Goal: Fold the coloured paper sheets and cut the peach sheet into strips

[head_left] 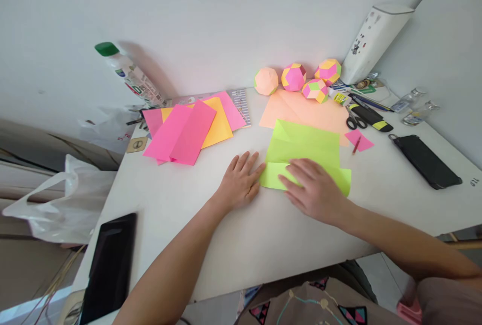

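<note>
A lime green paper sheet (307, 141) lies on the white table, its near edge folded up into a flap. My left hand (241, 180) rests flat with fingers spread, its fingertips at the left end of the flap. Over the flap lies my right hand (314, 189), fingers stretched out and slightly apart, pressing on the green paper and hiding part of it. A peach sheet (297, 106) sits behind the green one. Neither hand grips anything.
Pink sheets (181, 131) and an orange sheet (222, 121) lie at the left. Several paper balls (293, 77) line the wall. Scissors (356, 119), a black pouch (427, 160) and glass bottles are at the right. A black tablet (109, 264) lies near the left edge.
</note>
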`<control>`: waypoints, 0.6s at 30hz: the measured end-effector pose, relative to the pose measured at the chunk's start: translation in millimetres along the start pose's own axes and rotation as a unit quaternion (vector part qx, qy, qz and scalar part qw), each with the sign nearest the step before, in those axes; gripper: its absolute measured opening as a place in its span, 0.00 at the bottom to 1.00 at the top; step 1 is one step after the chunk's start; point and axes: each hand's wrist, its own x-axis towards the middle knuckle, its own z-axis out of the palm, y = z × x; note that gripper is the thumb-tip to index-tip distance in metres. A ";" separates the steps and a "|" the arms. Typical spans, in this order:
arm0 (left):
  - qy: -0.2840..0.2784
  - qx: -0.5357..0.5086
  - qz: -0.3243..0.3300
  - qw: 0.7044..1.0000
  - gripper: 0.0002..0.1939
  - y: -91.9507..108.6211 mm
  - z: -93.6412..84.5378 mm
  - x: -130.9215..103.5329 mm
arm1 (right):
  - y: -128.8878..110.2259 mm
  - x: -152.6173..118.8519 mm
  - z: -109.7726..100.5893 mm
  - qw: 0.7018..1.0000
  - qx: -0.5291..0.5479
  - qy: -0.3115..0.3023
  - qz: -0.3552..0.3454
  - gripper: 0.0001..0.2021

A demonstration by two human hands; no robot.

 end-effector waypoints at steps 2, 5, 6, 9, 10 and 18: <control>0.011 0.021 0.004 1.000 0.26 9.1 -3.3 -1.1 | 7.8 -21.8 -12.3 0.988 -0.030 0.075 0.128 0.14; 0.024 0.059 0.005 0.998 0.25 33.7 -8.2 -6.3 | 12.7 -53.9 -14.4 0.943 -0.036 0.149 0.297 0.19; 0.025 0.072 0.015 0.997 0.24 44.5 -9.0 -9.8 | 12.7 -61.7 -11.6 0.929 -0.021 0.156 0.334 0.20; 0.029 0.115 0.051 0.992 0.23 79.1 -8.3 -25.2 | 10.5 -74.8 -1.6 0.901 0.040 0.161 0.400 0.20; 0.028 0.130 0.048 0.990 0.23 89.7 -7.4 -30.9 | 9.6 -76.8 0.7 0.893 0.061 0.156 0.418 0.19; 0.056 0.226 0.116 0.965 0.24 119.4 -9.7 -35.8 | -6.7 -101.2 2.4 0.846 0.101 0.128 0.507 0.17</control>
